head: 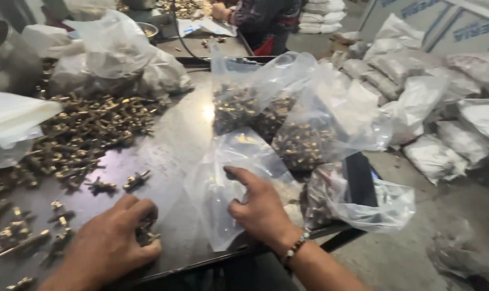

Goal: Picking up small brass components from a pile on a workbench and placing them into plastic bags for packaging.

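My left hand (112, 242) rests low on the dark metal table (174, 156), its fingers curled around a small cluster of brass fittings (146, 230). To its right, my right hand (260, 207), with a bead bracelet at the wrist, presses a clear empty plastic bag (223, 178) flat on the table, index finger stretched out over it. A large heap of loose brass fittings (85, 134) spreads across the table's left half. Two single fittings (136, 180) lie just beyond my left hand.
Several clear bags filled with fittings (287, 124) stand behind the empty bag. More filled white bags (417, 102) are piled on the floor at right. Another person (255, 19) works at the far end of the table. White bags (109, 54) crowd the back left.
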